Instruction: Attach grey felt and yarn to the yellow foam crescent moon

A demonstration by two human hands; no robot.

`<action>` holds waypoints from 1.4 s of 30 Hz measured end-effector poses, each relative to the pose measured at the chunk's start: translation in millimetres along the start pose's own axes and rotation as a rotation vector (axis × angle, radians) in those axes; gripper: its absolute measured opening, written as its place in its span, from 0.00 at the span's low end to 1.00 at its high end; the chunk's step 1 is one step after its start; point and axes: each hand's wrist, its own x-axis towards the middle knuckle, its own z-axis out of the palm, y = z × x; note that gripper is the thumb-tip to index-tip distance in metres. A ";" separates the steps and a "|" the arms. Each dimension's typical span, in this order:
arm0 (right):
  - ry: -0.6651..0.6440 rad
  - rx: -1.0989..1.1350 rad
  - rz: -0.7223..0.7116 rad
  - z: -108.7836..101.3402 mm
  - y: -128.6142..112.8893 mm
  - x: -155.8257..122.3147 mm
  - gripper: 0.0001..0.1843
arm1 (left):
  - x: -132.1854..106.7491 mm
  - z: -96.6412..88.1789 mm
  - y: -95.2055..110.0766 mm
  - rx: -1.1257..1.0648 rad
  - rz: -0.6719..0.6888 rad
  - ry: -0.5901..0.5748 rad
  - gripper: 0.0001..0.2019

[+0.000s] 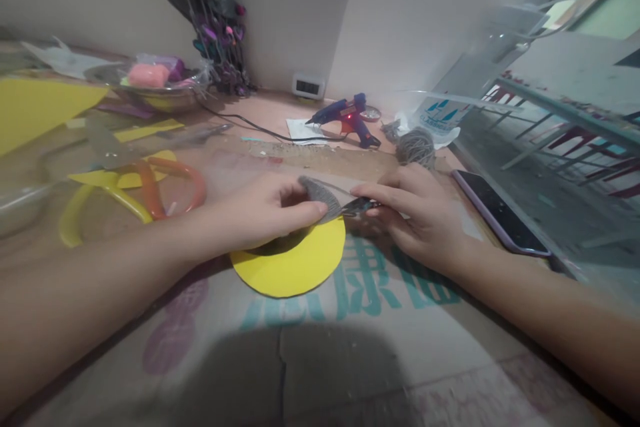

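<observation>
My left hand [265, 210] is closed on a round yellow disc [295, 267], thumb on top. A band of grey yarn [320, 197] covers the disc's upper part beside the thumb. Pinched in my right hand [420, 213] is a small dark pointed tool [357, 207], its exact kind blurred. The tool's tip meets the disc at the right end of the yarn. Behind my right hand lies a ball of grey yarn [416, 147]. The disc is just above printed cardboard [325, 360]; whether it touches is unclear.
Scissors [173, 188] with orange and yellow handles lie left. A blue glue gun [350, 117], red light on, stands at the back with its cord running left. A phone [500, 213] is near the right edge. A bowl [165, 99] holds pink and purple lumps.
</observation>
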 end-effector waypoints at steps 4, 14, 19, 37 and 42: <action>-0.013 -0.011 0.000 1.7 2.0 -0.2 0.13 | -0.5 0.5 -0.3 0.001 -0.008 -0.005 0.14; -0.028 -0.052 -0.048 2.8 2.2 -1.2 0.13 | -0.9 0.0 -2.0 0.043 -0.023 -0.020 0.17; -0.005 -0.046 -0.066 3.4 2.3 -0.8 0.11 | -2.3 -3.3 1.9 0.109 -0.031 -0.090 0.16; -0.034 -0.039 -0.076 4.2 2.9 -1.1 0.12 | -1.9 -3.9 2.9 0.134 0.023 -0.093 0.16; -0.042 -0.042 -0.072 4.8 3.1 -1.4 0.12 | -2.1 -4.2 3.3 0.105 0.040 -0.107 0.14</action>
